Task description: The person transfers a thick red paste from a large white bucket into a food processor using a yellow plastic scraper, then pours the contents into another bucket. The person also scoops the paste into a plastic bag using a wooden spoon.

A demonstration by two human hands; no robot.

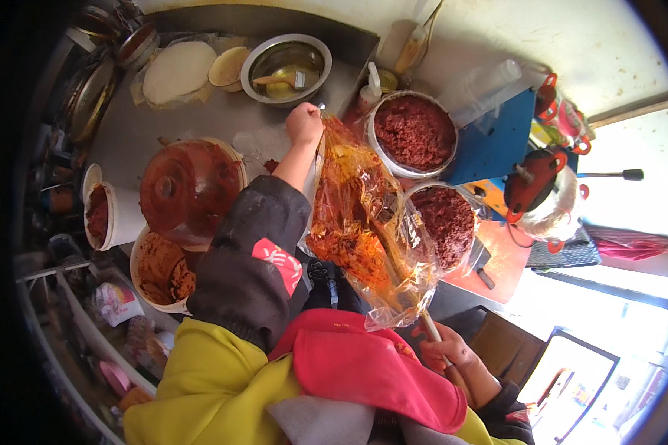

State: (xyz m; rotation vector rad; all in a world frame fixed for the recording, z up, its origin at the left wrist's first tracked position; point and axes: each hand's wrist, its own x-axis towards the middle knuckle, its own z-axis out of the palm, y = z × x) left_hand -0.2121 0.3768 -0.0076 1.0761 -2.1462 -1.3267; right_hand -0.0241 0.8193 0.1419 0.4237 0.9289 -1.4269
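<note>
My left hand (305,125) grips the gathered top of a clear plastic bag (362,222) smeared inside with orange-red sauce. The printed bag hangs at a slant in front of my body. My right hand (448,350) is closed around the handle of a long utensil (431,328). Its other end reaches into the bag, where the plastic and sauce blur its shape. Just right of the bag stand two white tubs of dark red minced paste, a farther tub (414,133) and a nearer tub (442,225).
Left are a sauce-stained lidded tub (192,189), a bucket with orange paste (164,272) and a tipped white bucket (111,217). Behind, a steel bowl (286,69) holds oil and a brush beside flatbreads (178,72). A cleaver (480,261) lies on the orange board (504,261).
</note>
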